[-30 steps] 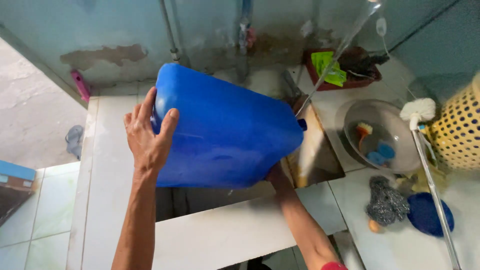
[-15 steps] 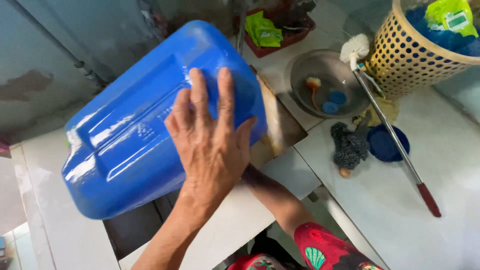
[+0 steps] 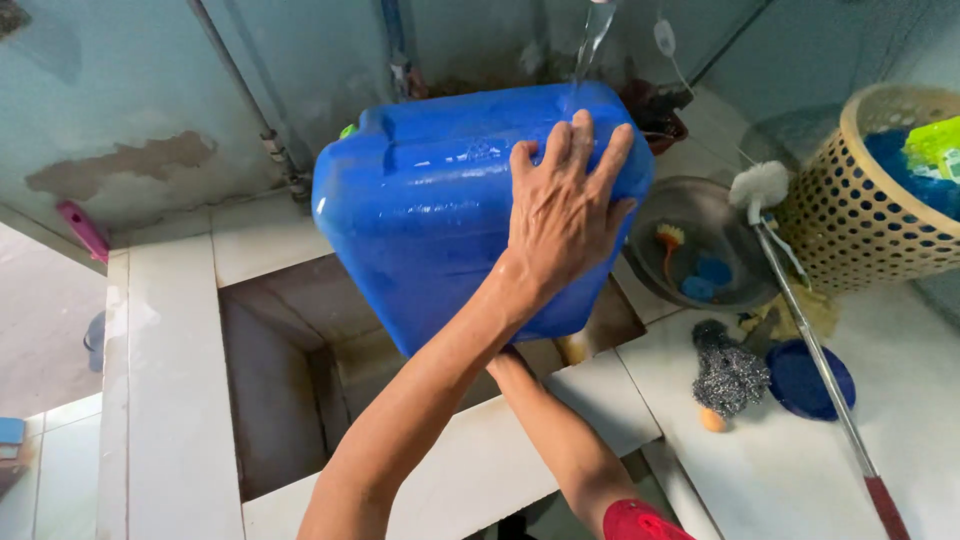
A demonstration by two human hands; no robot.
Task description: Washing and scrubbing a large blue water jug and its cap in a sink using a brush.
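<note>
A large blue plastic jerrycan (image 3: pixel 430 220) is held tilted over a tiled sink basin (image 3: pixel 290 390). My left hand (image 3: pixel 565 210) lies spread flat on the can's wet side near its upper right corner. My right hand (image 3: pixel 510 362) reaches under the can's bottom edge and bears it from below; its fingers are hidden behind the can. A thin stream of water (image 3: pixel 592 35) falls from above onto the top of the can.
Right of the basin are a metal bowl (image 3: pixel 690 205) with small brushes, a steel wool scrubber (image 3: pixel 728 375), a blue lid (image 3: pixel 812 380) and a long-handled white-headed brush (image 3: pixel 760 185). A woven basket (image 3: pixel 880 240) stands at far right. Pipes (image 3: pixel 250 110) run down the back wall.
The can has been turned and lifted under the water stream. My left hand has shifted from the can's left edge to its broad side.
</note>
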